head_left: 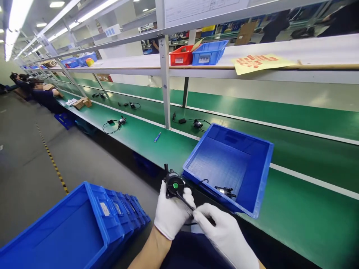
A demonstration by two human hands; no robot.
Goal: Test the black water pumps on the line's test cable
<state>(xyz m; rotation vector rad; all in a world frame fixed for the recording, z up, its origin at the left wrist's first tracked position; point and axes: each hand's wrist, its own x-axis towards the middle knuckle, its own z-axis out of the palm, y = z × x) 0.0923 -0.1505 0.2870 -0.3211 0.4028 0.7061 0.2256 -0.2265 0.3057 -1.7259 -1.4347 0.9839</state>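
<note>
A small black pump (174,184) is gripped in the gloved left hand (171,213), green-dotted face up for view. Its black lead (185,201) is pinched by the right hand (224,233), kept clear. The blue bin (246,175) is tilted at the bench's near edge, within reach.

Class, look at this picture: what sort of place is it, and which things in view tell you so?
Most likely a factory assembly line. A long green conveyor belt runs under shelving; blue parts bins sit about; the gloved left hand holds a small black pump.
</note>
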